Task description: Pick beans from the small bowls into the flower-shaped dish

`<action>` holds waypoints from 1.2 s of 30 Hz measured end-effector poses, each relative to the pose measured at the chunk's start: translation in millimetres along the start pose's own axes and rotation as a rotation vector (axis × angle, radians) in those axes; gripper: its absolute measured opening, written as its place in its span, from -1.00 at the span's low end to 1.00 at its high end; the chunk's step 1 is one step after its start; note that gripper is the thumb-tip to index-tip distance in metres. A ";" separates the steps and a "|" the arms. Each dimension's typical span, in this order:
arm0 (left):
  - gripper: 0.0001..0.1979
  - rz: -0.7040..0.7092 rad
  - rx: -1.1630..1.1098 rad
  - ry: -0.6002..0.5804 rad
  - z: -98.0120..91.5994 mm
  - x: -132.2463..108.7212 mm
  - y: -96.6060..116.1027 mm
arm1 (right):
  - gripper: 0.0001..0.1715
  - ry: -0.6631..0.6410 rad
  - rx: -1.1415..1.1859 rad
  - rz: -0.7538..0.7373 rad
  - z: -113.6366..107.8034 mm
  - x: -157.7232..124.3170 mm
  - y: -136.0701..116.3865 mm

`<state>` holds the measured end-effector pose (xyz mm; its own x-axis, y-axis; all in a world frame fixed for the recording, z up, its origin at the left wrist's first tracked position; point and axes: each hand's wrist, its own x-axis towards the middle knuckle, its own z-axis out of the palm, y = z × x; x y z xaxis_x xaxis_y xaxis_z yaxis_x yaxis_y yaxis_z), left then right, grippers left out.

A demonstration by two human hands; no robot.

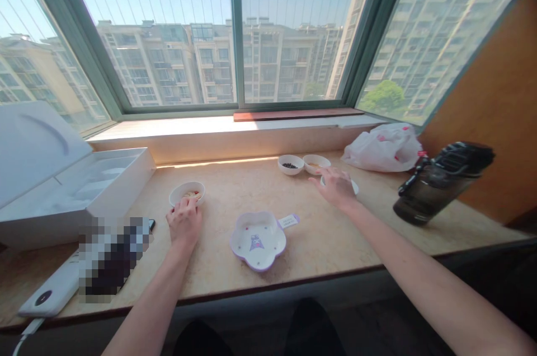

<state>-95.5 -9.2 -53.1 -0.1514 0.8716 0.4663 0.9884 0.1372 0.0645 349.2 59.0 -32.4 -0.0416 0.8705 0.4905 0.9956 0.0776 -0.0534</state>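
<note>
My left hand (184,223) is at the near rim of a small white bowl (174,195), fingers bent together over the edge; the thumb is hidden. Pale and reddish bits (193,195) lie in that bowl. To the right, my right hand (335,188) reaches over another small white bowl (354,186), thumb and fingers apart; it hides most of that bowl and its contents. Between my arms sits a flower-shaped white dish (268,245) with a purple rim, a cartoon figure inside and a short labelled handle (289,221).
Further back stand a bowl of dark bits (290,171) and a bowl with orange-brown contents (310,169). At right are a white plastic bag (382,149) and a dark bottle (436,191). On the left lie an open white box (113,188), a phone (121,258) and a cabled white device (52,289).
</note>
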 end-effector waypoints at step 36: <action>-0.85 0.769 -0.467 -0.364 -4.3 29.0 259.5 | -0.14 -0.012 0.441 0.160 38.2 -61.4 65.0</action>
<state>156.6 49.7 -19.0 0.6216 0.7486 0.2307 0.7105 -0.6628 0.2364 413.2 29.1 -99.1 0.1057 0.8936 0.4363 0.8586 0.1394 -0.4934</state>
